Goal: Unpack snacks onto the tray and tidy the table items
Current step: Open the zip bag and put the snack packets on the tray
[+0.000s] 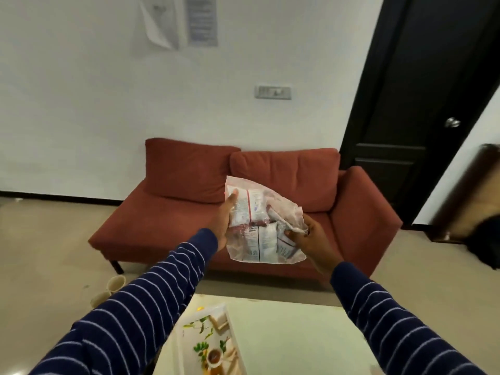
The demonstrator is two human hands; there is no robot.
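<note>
Above the printed rectangular tray (184, 336), both hands' grips, left (223, 220) and right (311, 236), pinch a crinkly translucent snack bag (259, 226).

Background fixtures, head view

Red sofa (243, 212) against white wall (81, 104); switch plate (273, 92) above it; papers (178, 20) pinned higher up; dark door (422, 90) with round knob (452, 122) at right; two pale cups (109, 289) on floor (48, 253).
</note>
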